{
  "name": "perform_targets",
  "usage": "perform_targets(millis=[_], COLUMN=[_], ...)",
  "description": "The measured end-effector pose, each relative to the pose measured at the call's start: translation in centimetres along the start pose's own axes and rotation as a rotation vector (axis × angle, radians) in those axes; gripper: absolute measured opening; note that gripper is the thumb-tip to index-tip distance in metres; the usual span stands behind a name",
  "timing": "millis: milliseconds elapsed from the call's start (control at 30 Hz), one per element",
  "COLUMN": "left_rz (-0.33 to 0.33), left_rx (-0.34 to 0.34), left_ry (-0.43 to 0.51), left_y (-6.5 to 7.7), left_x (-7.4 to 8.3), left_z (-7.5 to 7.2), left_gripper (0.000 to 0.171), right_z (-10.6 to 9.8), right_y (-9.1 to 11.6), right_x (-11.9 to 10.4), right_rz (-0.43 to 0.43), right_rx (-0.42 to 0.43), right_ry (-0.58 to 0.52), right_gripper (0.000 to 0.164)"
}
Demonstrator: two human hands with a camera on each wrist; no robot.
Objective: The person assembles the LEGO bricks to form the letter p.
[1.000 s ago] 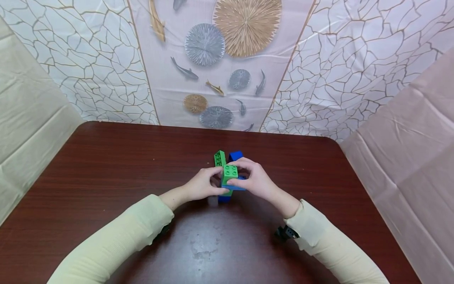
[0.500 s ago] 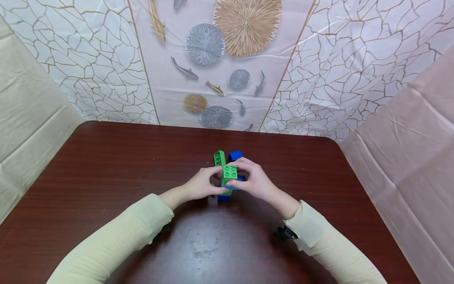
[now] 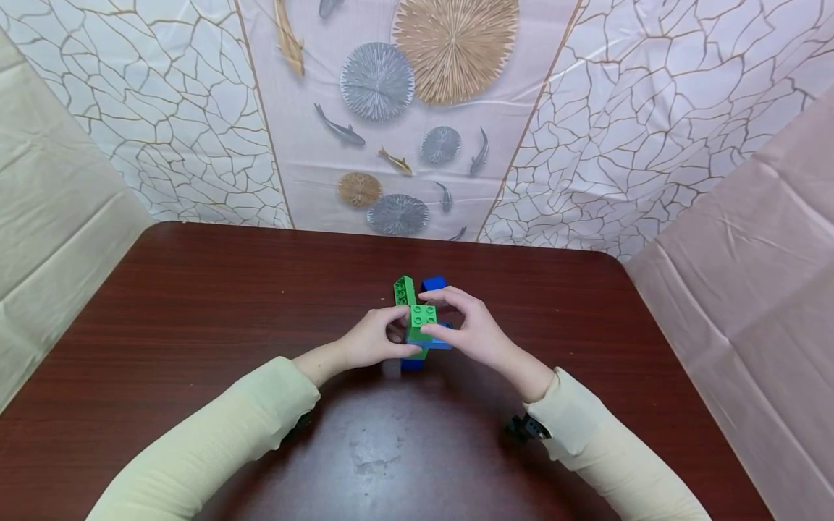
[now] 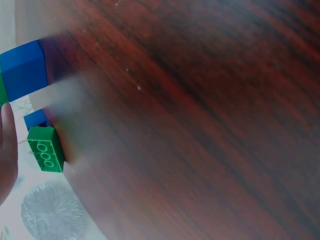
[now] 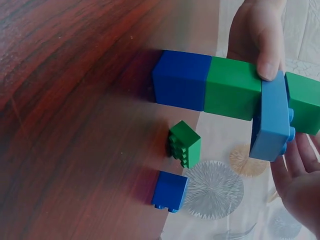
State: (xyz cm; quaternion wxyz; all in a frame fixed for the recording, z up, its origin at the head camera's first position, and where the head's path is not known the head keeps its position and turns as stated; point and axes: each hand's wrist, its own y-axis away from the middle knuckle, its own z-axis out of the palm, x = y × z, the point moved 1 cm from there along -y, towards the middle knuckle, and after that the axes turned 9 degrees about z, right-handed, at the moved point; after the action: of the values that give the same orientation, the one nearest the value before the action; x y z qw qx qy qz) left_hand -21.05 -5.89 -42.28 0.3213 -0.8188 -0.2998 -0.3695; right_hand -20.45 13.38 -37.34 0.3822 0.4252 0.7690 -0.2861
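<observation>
A tower of building bricks stands on the table: dark blue brick [image 5: 181,80] lowest, then a green brick [image 5: 233,87], a flatter light blue brick [image 5: 271,122] jutting sideways, and a green brick [image 3: 422,320] on top with its studs up. My left hand [image 3: 368,339] grips the tower from the left; in the right wrist view its thumb presses where the lower green and light blue bricks meet. My right hand [image 3: 478,329] is at the tower's right, thumb and fingers spread loosely around the top green brick. Contact there is hard to tell.
Just behind the tower lie two loose bricks, a green brick [image 3: 404,291] on its side with its hollow underside showing, and a blue brick [image 3: 433,284]. The brown table [image 3: 215,304] ends at a patterned cloth backdrop [image 3: 306,195].
My right hand has eased slightly to the right, its thumb and index finger loosening from the top green brick. The left hand and the tower stay almost where they were.
</observation>
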Motion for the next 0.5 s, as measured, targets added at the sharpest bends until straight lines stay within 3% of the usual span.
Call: perform_targets(millis=[200, 500], left_rz=[0.006, 0.017], left_rx=[0.000, -0.004], left_ry=[-0.011, -0.007], left_y=[0.00, -0.05], left_x=[0.05, -0.13], left_z=[-0.07, 0.00], left_gripper=[0.028, 0.037], right_z=[0.05, 0.08], right_y=[-0.16, -0.21], right_x=[-0.25, -0.61], right_rz=[-0.049, -0.062], right_rx=[0.010, -0.009], right_ry=[0.018, 0.053], right_gripper=[0.032, 0.032])
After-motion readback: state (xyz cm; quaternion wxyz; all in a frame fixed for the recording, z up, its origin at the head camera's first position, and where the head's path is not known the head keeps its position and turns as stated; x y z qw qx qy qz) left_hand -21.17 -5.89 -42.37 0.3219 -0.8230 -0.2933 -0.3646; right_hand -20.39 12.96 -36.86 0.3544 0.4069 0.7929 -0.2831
